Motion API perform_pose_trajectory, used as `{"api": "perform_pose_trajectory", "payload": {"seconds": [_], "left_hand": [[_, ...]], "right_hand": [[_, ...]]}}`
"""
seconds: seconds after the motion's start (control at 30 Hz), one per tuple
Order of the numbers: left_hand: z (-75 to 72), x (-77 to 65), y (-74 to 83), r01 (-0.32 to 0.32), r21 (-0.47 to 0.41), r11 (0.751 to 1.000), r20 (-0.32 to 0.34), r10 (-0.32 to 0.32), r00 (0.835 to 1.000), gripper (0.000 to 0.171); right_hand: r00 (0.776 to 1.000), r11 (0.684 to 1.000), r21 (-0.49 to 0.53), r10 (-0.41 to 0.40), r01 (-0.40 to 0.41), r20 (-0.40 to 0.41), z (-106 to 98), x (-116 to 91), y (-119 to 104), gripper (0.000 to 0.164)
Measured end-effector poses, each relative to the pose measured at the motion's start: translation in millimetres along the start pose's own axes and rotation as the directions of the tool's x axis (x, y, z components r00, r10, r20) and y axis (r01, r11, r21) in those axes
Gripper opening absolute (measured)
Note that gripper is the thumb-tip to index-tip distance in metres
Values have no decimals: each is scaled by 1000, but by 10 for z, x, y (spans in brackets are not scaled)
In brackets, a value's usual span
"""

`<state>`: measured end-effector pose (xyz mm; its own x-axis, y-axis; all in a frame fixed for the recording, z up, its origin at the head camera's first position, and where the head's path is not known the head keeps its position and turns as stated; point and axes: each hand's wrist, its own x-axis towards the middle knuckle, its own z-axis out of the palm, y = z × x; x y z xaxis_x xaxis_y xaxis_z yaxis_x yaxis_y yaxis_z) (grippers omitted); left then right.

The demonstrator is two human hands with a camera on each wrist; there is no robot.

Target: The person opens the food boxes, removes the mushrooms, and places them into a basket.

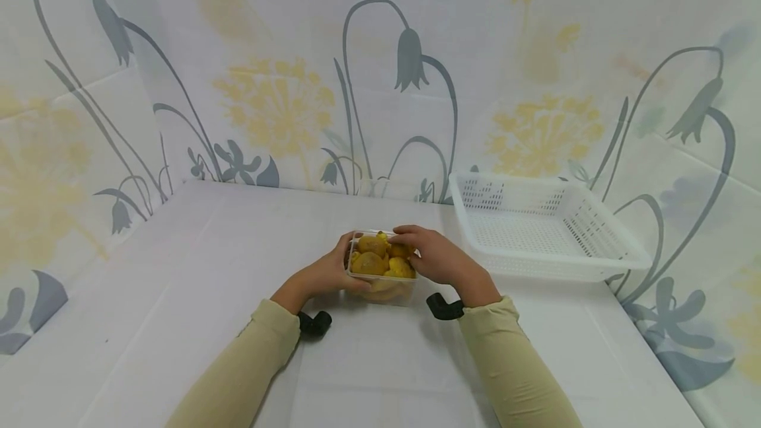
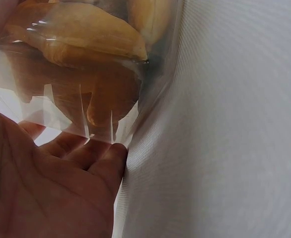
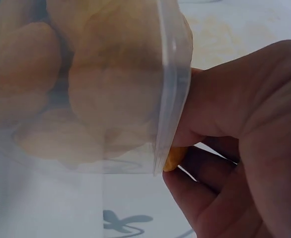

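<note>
A clear plastic box [image 1: 382, 291] full of yellow-orange, knobbly fruits [image 1: 368, 263] stands mid-table, its top uncovered. My left hand [image 1: 324, 274] grips the box by its left side, thumb along the near wall and fingers round the far side. From the left wrist, its fingertips show against the box's lower edge, close to the white cloth. My right hand [image 1: 436, 256] reaches over the right rim, fingers on the fruits near the far corner. In the right wrist view, the thumb and fingers pinch a fruit [image 3: 174, 158], mostly hidden behind the rim.
A white perforated plastic basket [image 1: 547, 263] sits at the back right, beyond my right hand. Flower-printed cloth [image 1: 279, 104] hangs behind and beside the white-covered table [image 1: 196, 269]. A faint see-through plastic piece [image 1: 389, 189] shows at the table's back edge.
</note>
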<state>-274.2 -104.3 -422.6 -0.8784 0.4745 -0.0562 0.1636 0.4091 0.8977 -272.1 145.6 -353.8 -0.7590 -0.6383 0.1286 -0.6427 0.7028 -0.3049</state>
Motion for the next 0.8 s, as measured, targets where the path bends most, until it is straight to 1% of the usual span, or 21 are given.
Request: {"api": "perform_pose_trajectory", "payload": {"seconds": [0.2,0.43,0.63,0.8], "left_hand": [[5,5,2,5,-11,1000,-2,-5,1000,111],[8,24,-23,8,-13,1000,-3,-8,1000,112],[7,23,-21,5,-11,1000,-8,-5,1000,110],[9,21,-22,-2,-6,1000,-11,2,1000,109]], "right_hand": [[1000,999,-23,-22,21,-21,9,-3,-7,40],[995,997,-43,-63,59,-81,-3,-8,-19,34],[993,997,-48,-66,62,-95,-29,-15,-29,32],[987,996,-44,-87,82,-132,-69,-39,-28,32]]}}
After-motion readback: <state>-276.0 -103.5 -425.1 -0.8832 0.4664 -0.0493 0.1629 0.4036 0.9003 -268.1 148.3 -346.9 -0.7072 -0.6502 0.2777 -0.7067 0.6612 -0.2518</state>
